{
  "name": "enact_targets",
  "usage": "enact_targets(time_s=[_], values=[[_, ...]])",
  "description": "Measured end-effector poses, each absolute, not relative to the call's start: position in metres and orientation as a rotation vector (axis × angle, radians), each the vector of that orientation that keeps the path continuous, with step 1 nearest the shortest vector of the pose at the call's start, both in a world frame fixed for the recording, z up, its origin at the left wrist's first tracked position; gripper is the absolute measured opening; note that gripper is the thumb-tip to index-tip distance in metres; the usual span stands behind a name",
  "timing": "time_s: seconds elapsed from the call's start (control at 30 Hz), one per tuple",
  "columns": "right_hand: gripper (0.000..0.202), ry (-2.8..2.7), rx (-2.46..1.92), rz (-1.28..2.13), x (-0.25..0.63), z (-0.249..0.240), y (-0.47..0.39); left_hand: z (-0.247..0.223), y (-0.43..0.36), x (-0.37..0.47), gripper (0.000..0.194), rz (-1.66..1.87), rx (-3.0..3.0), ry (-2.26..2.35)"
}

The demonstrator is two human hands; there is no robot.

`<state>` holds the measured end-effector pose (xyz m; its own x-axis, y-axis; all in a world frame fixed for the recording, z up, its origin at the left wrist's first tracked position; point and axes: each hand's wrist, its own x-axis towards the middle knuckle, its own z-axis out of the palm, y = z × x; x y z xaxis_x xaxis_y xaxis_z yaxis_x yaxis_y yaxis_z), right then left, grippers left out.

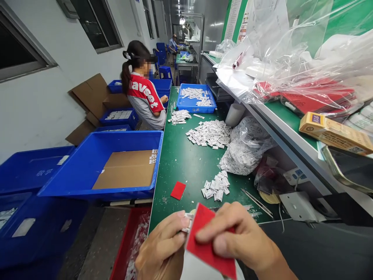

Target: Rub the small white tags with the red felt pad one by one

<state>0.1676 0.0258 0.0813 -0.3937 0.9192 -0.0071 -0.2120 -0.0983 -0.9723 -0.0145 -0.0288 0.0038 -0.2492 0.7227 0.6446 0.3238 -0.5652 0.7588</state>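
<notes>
My left hand point(164, 243) is closed, its fingertips pinching a small white plastic piece point(189, 222) just left of the red sheet. My right hand point(241, 237) holds a red rectangular sheet point(214, 258), with its index finger and thumb pressed on the red face. White material point(195, 268) shows below the sheet; I cannot tell whether it is part of it. Ahead of my hands lies a small pile of white plastic pieces point(216, 186). A separate red square point(178, 190) rests on the green table to the left of that pile. My fingers hide part of the white piece.
Tweezers point(258, 203) lie on the green table point(175, 163) at right. Beyond are a larger heap of white pieces point(210, 134), a filled clear bag point(244, 149) and a blue tray point(196, 109). A large blue bin point(72, 163) stands left. A co-worker point(145, 93) sits further along.
</notes>
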Motion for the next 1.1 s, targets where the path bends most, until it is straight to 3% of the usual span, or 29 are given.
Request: enact_targets(time_s=[0.1, 0.23, 0.4, 0.7, 0.87, 0.93, 1.0, 1.1], values=[[0.02, -1.153, -1.08, 1.384, 0.167, 0.084, 0.028, 0.016, -0.025, -0.016, 0.036, 1.911, 2.04, 1.292], [0.022, -1.246, -1.043, 1.49, 0.167, 0.08, 0.036, 0.027, -0.028, -0.026, 0.03, 1.844, 2.311, 1.231], [0.02, -1.053, -1.257, 1.245, 0.171, 0.069, 0.04, 0.031, -0.036, -0.039, 0.031, 1.585, 2.588, 1.208], [0.024, -1.03, -0.893, 1.733, 0.18, 0.077, 0.013, 0.04, -0.029, -0.043, 0.024, 1.502, 2.619, 1.155], [0.031, -0.954, -0.822, 1.777, 0.18, 0.064, 0.026, 0.032, -0.023, -0.011, 0.007, 1.821, 1.862, 1.094], [0.027, -0.962, -0.9, 1.668, 0.184, 0.06, 0.028, 0.032, -0.018, 0.014, 0.015, 1.848, 1.249, 0.989], [0.025, -0.911, -1.026, 1.416, 0.192, 0.059, 0.027, 0.034, -0.01, 0.036, 0.032, 1.603, 0.682, 0.861], [0.031, -1.399, -0.696, 1.659, 0.212, 0.063, 0.023, 0.034, 0.001, 0.055, 0.039, 1.152, 0.177, 0.702]])
